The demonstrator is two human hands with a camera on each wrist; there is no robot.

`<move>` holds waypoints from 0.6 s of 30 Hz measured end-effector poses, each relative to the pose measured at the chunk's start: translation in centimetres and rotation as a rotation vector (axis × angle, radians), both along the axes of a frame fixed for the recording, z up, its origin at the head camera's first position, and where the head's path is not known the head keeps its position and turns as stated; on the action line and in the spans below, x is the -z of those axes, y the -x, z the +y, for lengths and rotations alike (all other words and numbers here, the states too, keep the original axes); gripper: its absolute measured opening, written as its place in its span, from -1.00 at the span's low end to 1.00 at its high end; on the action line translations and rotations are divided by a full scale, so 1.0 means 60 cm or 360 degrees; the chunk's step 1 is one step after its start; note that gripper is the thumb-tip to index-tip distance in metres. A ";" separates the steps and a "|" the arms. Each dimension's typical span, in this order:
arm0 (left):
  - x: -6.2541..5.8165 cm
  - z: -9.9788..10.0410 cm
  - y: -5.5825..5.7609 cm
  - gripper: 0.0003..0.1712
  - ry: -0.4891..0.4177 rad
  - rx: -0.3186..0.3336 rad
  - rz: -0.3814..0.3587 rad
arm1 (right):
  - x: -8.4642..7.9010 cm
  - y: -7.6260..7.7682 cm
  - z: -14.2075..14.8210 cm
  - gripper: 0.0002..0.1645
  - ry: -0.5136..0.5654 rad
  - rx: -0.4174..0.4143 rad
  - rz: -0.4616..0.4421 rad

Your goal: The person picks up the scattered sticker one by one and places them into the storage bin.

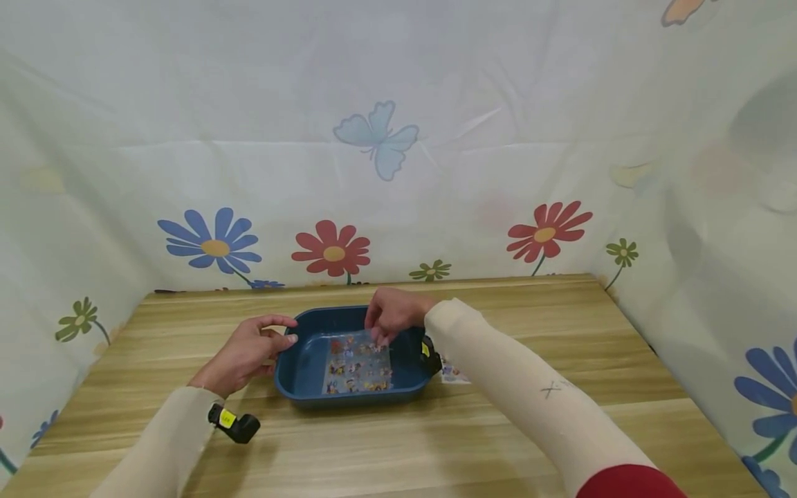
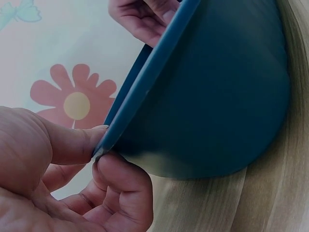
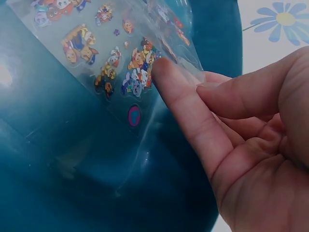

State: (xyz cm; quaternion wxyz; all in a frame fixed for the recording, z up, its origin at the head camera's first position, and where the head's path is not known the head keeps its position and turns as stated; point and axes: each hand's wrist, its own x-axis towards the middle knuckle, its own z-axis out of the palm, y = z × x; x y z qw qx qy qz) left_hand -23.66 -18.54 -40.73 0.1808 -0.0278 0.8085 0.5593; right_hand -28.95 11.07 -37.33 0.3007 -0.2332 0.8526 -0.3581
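Note:
A blue plastic basin sits on the table, its outer wall filling much of the left wrist view. My left hand pinches the basin's left rim between thumb and fingers. Inside lies a clear sticker sheet printed with small colourful cartoon figures. My right hand reaches in over the back rim and pinches the sheet near its upper right corner. In the right wrist view the sticker sheet lifts and bends at the thumb and fingers; the fingertips behind it are hidden.
Another printed sheet lies on the wooden table just right of the basin, partly hidden by my right forearm. A white curtain with flowers and butterflies hangs behind the table and at both sides.

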 end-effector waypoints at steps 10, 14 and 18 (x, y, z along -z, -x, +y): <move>0.001 0.001 0.001 -0.49 0.0014 -0.0021 -0.0006 | 0.001 -0.003 -0.005 -0.65 -0.0077 -0.0003 0.0013; 0.002 0.001 0.000 -0.49 0.0011 -0.0021 -0.0007 | 0.004 -0.006 -0.005 -0.60 -0.0120 -0.0002 0.0042; 0.002 0.001 -0.001 -0.50 0.0020 -0.0023 -0.0005 | 0.008 -0.007 -0.005 -0.58 -0.0149 -0.0005 0.0063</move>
